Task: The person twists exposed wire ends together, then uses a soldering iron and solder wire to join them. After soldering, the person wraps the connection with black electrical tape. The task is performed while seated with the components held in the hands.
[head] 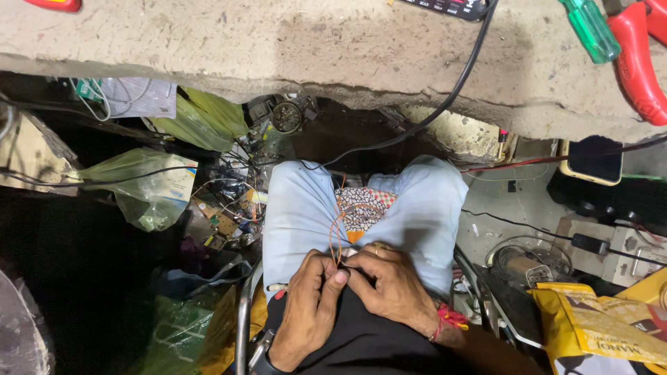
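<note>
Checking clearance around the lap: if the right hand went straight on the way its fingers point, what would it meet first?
The right hand points left, so it would first meet the left hand, already touching it around the thin orange wire.

We see thin orange wire [338,232] at the centre, over light blue trousers [306,208] and a cushion [365,206] with a red, white and black mosaic pattern. At one o'clock lies a green screwdriver [592,29], beside it red handles [636,62]. At four o'clock is a yellow packet [597,326], at nine o'clock a pale green bag [142,191].
</note>
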Demonstrator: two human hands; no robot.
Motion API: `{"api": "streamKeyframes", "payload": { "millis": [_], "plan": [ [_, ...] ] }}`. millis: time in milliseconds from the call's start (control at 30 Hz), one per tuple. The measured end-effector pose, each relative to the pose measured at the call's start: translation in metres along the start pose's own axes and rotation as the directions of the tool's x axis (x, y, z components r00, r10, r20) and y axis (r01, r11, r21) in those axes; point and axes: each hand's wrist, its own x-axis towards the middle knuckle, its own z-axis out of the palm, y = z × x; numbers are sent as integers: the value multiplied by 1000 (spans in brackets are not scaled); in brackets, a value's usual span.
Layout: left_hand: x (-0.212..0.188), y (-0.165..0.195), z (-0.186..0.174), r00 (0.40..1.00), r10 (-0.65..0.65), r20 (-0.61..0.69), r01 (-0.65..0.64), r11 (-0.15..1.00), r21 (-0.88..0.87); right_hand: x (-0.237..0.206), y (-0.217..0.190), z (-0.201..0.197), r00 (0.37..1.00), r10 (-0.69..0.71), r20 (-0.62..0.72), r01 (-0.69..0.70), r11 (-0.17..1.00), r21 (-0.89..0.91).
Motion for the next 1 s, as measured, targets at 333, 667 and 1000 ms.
{"api": "streamKeyframes", "payload": {
  "millis": [333, 667, 1000],
  "plan": [
    [0, -7, 0, 991, -116, 59, 121, 988, -96, 0, -4, 4, 993, -78, -85, 71, 994, -80],
    [-2, -9, -10, 976, -165, 140, 181, 977, -112, -4, 1, 19, 997, 27, -75, -40, 985, -166],
    [1, 2, -20, 995, 2, -101, 8, 995, 99, 3, -12, 16, 967, 252, -32, -254, 964, -82]
  ]
}}
